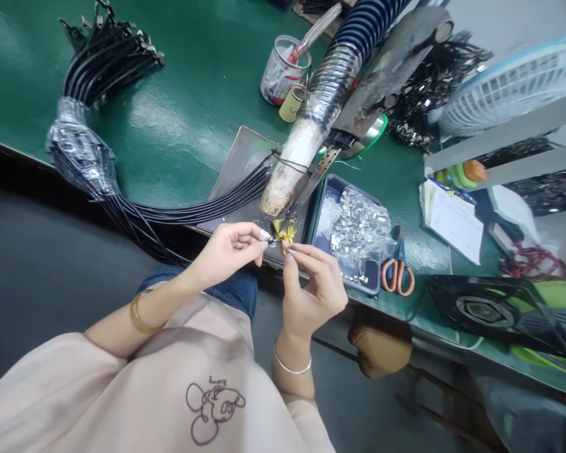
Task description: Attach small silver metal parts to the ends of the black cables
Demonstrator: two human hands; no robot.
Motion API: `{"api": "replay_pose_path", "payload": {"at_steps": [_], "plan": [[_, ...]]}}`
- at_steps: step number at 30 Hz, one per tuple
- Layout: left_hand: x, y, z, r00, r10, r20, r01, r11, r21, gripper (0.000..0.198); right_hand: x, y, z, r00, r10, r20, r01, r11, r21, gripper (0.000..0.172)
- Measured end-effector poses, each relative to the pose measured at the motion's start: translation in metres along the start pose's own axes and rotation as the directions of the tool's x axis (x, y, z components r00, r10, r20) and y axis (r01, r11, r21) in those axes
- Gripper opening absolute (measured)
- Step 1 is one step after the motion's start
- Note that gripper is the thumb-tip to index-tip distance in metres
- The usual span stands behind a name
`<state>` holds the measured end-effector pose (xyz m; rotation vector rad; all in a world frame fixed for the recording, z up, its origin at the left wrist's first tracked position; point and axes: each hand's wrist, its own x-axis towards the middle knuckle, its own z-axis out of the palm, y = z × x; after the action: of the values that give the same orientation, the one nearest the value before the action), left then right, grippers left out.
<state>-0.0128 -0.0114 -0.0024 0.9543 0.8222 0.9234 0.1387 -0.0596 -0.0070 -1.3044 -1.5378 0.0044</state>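
Near the bench's front edge, my left hand (pixel 238 250) is closed in a pinch, its fingertips at a small dark piece that may be a cable end. Just to its right, my right hand (pixel 314 283) pinches something too small to make out. The fingertips of both hands are close together beside a yellow-wrapped item (pixel 284 231) under the soldering tool's tip. Black cables (pixel 226 204) run from a plastic-wrapped bundle (pixel 82 151) onto a grey board (pixel 245 157) behind my left hand. A white-ended hose (pixel 287 170) hangs just above the board.
A blue tray (pixel 371 277) of small metal parts lies right of my hands, with orange-handled scissors (pixel 398 274) beside it. A clear cup (pixel 283 72) stands at the back. Farther right are a notepad (pixel 455 220), a black fan (pixel 488 311) and a white basket (pixel 514 85).
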Motion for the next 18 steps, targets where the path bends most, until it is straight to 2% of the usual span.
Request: {"api": "replay_pose_path", "payload": {"at_steps": [3, 6, 13, 16, 18], "plan": [[-0.001, 0.002, 0.003, 1.0, 0.012, 0.002, -0.012, 1.0, 0.011, 0.016, -0.001, 0.004, 0.005, 0.999, 0.04, -0.022, -0.039, 0.997, 0.064, 0.011], [-0.001, 0.001, 0.005, 1.0, 0.02, -0.006, -0.02, 0.999, 0.031, 0.014, -0.001, 0.006, 0.003, 0.996, 0.086, 0.016, -0.087, 0.988, 0.126, 0.011], [-0.001, -0.001, 0.008, 0.991, 0.11, -0.076, -0.095, 0.979, 0.181, 0.014, -0.004, 0.005, 0.0, 0.999, 0.041, 0.031, -0.045, 0.989, 0.143, 0.011], [-0.004, -0.002, 0.009, 0.981, 0.184, -0.067, -0.158, 0.945, 0.285, 0.012, 0.001, 0.008, -0.002, 0.989, 0.15, 0.017, -0.151, 0.978, 0.141, 0.006], [-0.005, -0.003, 0.01, 0.969, 0.242, -0.058, -0.206, 0.91, 0.36, 0.01, 0.005, 0.01, -0.004, 0.967, 0.215, 0.135, -0.237, 0.955, 0.179, 0.005]]}}
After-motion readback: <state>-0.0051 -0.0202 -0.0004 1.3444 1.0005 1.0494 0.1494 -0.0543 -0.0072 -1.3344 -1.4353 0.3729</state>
